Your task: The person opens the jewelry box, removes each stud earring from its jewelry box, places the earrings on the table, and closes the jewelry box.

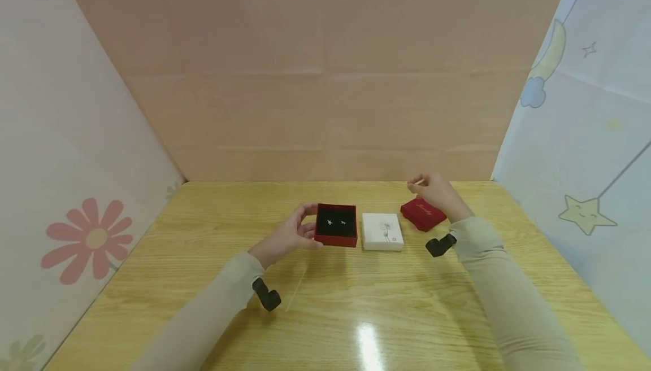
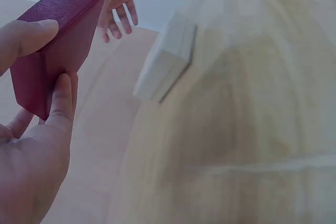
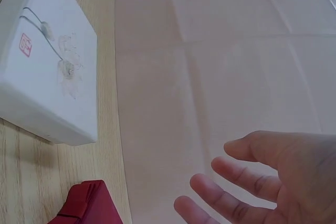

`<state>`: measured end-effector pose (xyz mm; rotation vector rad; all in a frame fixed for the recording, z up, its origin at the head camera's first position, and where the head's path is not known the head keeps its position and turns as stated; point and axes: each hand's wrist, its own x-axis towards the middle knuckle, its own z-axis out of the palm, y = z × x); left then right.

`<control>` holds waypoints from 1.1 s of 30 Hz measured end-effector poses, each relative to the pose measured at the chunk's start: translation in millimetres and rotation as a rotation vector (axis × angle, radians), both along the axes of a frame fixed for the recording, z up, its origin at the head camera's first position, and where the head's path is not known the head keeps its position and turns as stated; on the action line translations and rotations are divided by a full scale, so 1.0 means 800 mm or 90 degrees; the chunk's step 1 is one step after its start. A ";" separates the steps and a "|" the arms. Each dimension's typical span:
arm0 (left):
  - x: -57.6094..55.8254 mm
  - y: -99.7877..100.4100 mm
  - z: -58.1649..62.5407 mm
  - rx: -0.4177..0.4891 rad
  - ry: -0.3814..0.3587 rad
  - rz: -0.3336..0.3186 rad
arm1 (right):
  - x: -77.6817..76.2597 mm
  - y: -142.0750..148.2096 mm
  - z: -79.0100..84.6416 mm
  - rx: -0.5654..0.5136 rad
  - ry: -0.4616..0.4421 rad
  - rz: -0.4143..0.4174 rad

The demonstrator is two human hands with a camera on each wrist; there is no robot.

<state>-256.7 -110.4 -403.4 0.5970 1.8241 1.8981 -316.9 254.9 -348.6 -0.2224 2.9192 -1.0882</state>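
Observation:
My left hand [image 1: 291, 232] grips the left side of a red jewelry box [image 1: 335, 241], which has no lid on it and is tipped toward me. On the black insert [image 1: 336, 217] sit two small silvery star-like earrings [image 1: 330, 222]. In the left wrist view, thumb and fingers hold the box [image 2: 71, 19] from opposite sides, above the table. My right hand [image 1: 436, 193] hovers over a dark red piece with gold lettering [image 1: 423, 214], probably the lid. Its fingers are loosely bent with nothing between them, as the right wrist view shows.
A white square box [image 1: 382, 232] with a flower print lies between the red box and the red lettered piece. Behind the wooden table [image 1: 356, 303] stands a plain pinkish wall [image 1: 325, 77]. Patterned panels flank the table left and right.

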 end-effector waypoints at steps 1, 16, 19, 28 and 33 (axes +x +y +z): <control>0.002 -0.001 -0.005 -0.012 -0.002 -0.001 | 0.000 0.000 0.000 0.002 0.000 0.001; 0.027 0.007 -0.057 -0.094 -0.025 -0.034 | 0.005 0.001 -0.003 0.024 -0.019 -0.004; 0.029 0.009 -0.057 -0.102 -0.017 -0.028 | 0.004 0.001 -0.006 0.019 -0.016 0.000; 0.030 0.012 -0.054 -0.188 0.045 -0.008 | 0.004 0.002 -0.011 0.032 -0.018 -0.002; 0.029 0.012 -0.050 -0.278 0.102 0.008 | 0.004 0.001 -0.011 0.030 -0.031 -0.007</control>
